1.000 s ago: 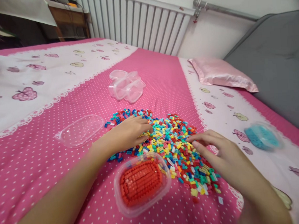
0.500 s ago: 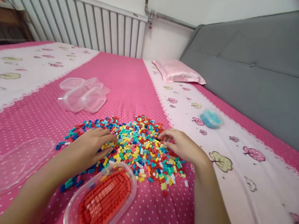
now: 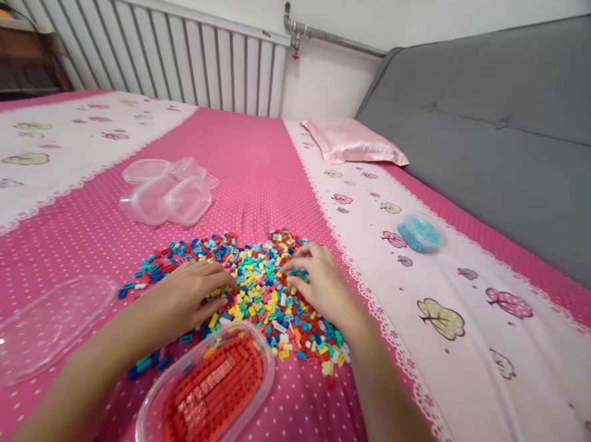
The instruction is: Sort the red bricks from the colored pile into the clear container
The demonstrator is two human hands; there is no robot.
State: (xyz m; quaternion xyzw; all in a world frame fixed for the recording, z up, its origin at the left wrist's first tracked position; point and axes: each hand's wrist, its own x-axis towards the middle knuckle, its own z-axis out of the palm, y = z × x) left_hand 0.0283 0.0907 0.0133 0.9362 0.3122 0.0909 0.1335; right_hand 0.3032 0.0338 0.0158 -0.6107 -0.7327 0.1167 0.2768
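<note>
A heap of small toy building bricks [image 3: 265, 296] in many colours lies spread on the bedding. My left hand [image 3: 197, 290] rests over the heap's left side, thumb apart from the loosely bent fingers. At the upper right of the heap, my right hand [image 3: 319, 279] reaches in with fingers spread and thumb apart. No brick shows clearly in either hand; the fingertips partly blend into the pile. Just in front stands a clear plastic container [image 3: 265, 369] with rows of red bricks [image 3: 216, 392] inside and a few yellow ones at its far end.
A clear lid [image 3: 51, 322] lies at the left. Several clear empty containers [image 3: 174, 195] sit behind the heap. A small tub of blue pieces [image 3: 420, 233] stands at the right. Beyond are a pink pillow [image 3: 353, 141], a grey headboard [image 3: 494, 115] and a radiator [image 3: 190, 54].
My right hand has moved left and slightly up, further over the brick heap. My left hand stays nearly in place. The view has shifted slightly.
</note>
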